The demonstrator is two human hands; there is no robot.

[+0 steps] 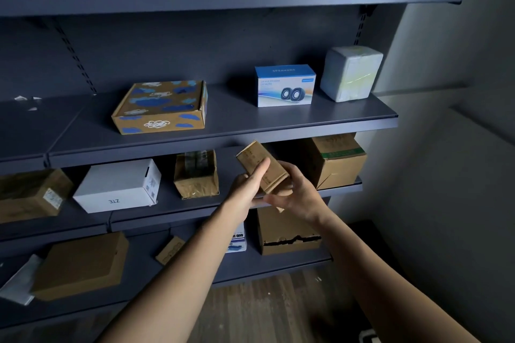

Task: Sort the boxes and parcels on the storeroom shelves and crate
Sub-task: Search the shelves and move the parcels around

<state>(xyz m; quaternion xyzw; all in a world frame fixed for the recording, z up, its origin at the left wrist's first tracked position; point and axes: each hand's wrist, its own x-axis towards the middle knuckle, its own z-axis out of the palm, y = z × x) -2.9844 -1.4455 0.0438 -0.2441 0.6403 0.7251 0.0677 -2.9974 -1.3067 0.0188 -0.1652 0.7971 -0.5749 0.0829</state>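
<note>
A small brown cardboard box (255,157) is held tilted in front of the dark shelf unit, between the second and third shelves. My left hand (252,185) grips its left side with the thumb across the front face. My right hand (296,192) cups its lower right end from below. On the shelf above stand a flat brown box with blue cloud prints (161,106), a blue and white speaker box (285,85) and a white wrapped parcel (351,72).
The third shelf (181,209) carries a white ZTE box (119,185), a taped brown parcel (196,174) and a brown carton with green tape (340,161). The lower shelf holds more brown boxes (80,264). A grey wall (446,147) closes the right side; wooden floor (264,309) lies below.
</note>
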